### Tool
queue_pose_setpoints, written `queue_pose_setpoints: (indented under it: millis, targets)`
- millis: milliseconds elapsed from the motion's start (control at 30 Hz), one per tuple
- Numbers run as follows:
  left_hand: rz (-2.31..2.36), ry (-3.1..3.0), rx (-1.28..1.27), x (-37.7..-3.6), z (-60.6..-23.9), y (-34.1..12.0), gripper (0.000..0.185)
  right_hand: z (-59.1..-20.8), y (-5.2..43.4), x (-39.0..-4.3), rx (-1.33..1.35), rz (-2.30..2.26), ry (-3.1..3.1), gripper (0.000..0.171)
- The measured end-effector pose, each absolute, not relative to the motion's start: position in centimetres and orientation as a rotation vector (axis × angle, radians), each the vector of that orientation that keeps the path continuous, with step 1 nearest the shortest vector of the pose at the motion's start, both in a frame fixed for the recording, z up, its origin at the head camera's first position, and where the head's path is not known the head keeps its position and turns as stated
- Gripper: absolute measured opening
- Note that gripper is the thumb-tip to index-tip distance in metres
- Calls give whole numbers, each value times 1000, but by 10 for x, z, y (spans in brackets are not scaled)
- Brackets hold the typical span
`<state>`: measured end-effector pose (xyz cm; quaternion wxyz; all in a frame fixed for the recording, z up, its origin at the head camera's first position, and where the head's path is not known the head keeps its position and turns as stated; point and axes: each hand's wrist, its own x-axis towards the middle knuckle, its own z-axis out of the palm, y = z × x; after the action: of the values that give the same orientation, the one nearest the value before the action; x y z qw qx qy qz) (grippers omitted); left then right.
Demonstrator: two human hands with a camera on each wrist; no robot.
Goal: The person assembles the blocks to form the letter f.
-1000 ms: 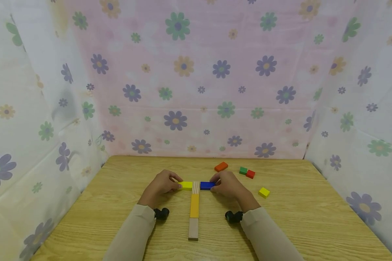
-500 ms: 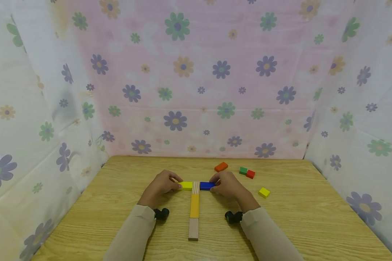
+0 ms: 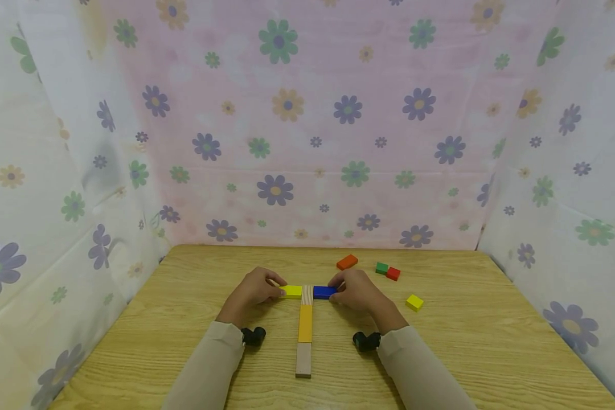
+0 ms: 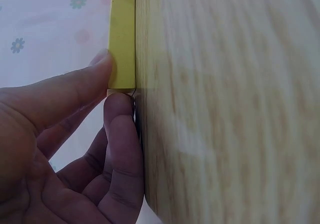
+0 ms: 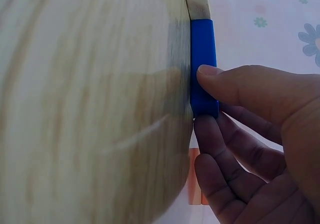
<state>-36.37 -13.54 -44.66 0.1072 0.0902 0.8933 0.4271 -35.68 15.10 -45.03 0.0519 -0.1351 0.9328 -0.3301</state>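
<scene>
Yellow block [image 4: 122, 41] is pinched in the left fingers [image 4: 122, 149], blue block [image 5: 203, 44] in the right fingers [image 5: 245, 84]. Striped block [image 3: 307, 295] sits right between, touching both, with the amber block [image 3: 305, 323] butted against its near end. Red block's [image 3: 393, 274] just chilling on the surface [image 3: 492, 341], right of the right fingers.

At the head view's lower centre, on the wood-grain counter [image 3: 492, 341], a striped wooden block [image 3: 307, 295] lies between a long yellow block [image 3: 292, 292], left, and a long blue block [image 3: 324, 292], right. Below it lie an amber rectangular block [image 3: 305, 323], then a brown wooden block [image 3: 303, 359].
</scene>
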Motion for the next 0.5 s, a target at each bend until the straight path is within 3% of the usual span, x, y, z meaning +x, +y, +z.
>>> queue_pose_setpoints:
  millis: [500]
  targets:
    - [1248,2641,264,-363,-447,-135,21,-450,151,-356,-423,-1009,2832,26]
